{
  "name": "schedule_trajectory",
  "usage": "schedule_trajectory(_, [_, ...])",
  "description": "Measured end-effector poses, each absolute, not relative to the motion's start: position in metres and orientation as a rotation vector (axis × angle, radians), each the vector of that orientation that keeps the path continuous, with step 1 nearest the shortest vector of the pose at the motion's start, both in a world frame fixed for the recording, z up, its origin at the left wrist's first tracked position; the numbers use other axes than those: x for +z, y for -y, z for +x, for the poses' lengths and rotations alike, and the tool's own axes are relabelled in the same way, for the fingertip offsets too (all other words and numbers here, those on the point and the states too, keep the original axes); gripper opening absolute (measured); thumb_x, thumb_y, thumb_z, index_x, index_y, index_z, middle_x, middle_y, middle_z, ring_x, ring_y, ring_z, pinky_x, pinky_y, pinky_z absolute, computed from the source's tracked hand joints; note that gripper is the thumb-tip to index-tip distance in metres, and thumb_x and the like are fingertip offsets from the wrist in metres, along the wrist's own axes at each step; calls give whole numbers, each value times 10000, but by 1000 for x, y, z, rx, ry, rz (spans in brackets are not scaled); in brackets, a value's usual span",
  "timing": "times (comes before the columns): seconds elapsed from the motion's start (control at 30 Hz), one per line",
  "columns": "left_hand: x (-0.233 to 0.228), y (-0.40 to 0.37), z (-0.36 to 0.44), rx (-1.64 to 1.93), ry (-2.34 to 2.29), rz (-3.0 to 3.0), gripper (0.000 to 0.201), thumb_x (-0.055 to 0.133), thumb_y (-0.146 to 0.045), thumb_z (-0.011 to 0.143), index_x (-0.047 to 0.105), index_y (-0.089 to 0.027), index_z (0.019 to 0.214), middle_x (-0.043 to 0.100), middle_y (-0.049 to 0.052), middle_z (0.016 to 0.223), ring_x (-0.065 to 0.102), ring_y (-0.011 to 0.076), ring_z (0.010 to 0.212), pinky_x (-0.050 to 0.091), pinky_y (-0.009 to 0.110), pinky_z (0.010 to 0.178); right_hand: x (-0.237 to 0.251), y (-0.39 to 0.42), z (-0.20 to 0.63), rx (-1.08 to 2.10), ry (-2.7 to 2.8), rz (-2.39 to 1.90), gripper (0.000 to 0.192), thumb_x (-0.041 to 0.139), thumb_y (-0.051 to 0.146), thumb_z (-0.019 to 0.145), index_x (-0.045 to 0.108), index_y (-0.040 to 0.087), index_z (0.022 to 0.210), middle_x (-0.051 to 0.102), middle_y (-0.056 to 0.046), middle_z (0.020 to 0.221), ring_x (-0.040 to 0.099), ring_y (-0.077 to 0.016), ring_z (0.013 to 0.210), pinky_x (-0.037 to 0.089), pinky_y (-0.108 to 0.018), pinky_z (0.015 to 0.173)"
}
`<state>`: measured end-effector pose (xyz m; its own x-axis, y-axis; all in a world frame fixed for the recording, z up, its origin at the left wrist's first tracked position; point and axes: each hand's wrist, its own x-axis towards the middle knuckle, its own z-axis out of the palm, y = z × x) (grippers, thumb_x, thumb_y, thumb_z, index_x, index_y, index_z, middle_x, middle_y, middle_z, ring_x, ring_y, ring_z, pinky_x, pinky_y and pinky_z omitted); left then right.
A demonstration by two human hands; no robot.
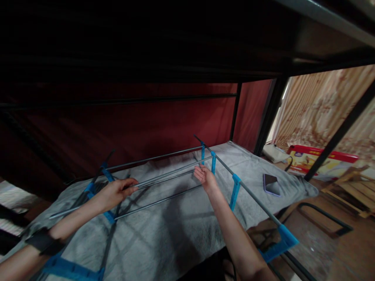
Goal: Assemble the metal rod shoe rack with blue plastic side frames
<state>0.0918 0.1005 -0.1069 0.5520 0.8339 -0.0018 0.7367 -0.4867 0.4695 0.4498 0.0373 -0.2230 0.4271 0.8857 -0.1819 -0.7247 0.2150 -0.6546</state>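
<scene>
At the centre of the frame, a rack of thin grey metal rods (pixel 164 175) joined by blue plastic connectors (pixel 235 190) lies on a grey blanket (pixel 175 230) over a low bed. The left hand (pixel 115 192) pinches one rod's left part, fingers closed around it; the right hand (pixel 205 177) touches the rod ends by a connector, fingers loosely curled. A phone (pixel 272 184) lies at right on the blanket, under a dark metal bunk frame (pixel 269 113).

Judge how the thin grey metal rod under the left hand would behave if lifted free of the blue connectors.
The rod looks thin and straight, so probably stiff and light. Being round, it might roll on the grey blanket. The left hand grips it easily.
</scene>
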Motion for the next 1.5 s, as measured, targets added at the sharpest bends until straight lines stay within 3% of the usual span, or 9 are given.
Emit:
schedule_trajectory(0.17, [-112,-100,96,326,-1232,2438,537,530,-629,769,702,-197,1037,726,63,954,658,257,879,507,279,771,-219,-50,455,1174,230,-675,123,492,146,857,590,201,906,730,-43,835,709,-141,789,591,-279,757])
schedule_trajectory(0.4, [-114,-100,99,294,-1219,2439,474,481,-590,812,699,-205,981,710,24,802,647,218,736,500,254,662,-220,-64,458,1176,261,-657,129,510,157,892,629,207,907,746,-36,845,705,-126,775,597,-242,719])
schedule_trajectory(0.63, [-124,-105,102,240,-1181,2453,437,493,-532,810,703,-227,1041,738,26,934,673,219,853,499,244,751,-228,-73,461,1209,232,-709,127,509,153,911,628,194,898,743,-38,847,699,-115,737,594,-232,716])
schedule_trajectory(0.93, [-145,-129,137,131,-1165,2604,386,450,-312,849,674,-224,1150,727,68,1074,671,223,971,471,271,839,-248,-87,461,1268,166,-749,145,495,104,905,609,186,869,723,-39,798,693,-106,719,596,-220,682])
schedule_trajectory(1.2, [-155,-136,178,172,-1263,2668,360,435,-362,926,638,-221,1189,729,88,1005,680,228,904,460,284,789,-244,-110,467,1315,174,-749,151,499,87,896,613,179,859,713,-47,817,690,-112,748,593,-233,712])
schedule_trajectory(1.37, [-175,-139,212,204,-1283,2668,257,439,-172,896,651,-166,1039,720,107,1001,672,211,916,449,278,802,-247,-129,469,1303,161,-765,186,477,98,916,605,203,829,694,-8,758,664,-85,689,579,-206,698])
schedule_trajectory(1.5, [-196,-146,225,256,-1411,2647,283,451,-319,941,611,-176,1126,719,107,976,678,236,879,455,306,754,-247,-141,473,1289,162,-789,171,497,133,921,601,205,806,688,4,726,653,-83,659,574,-199,681])
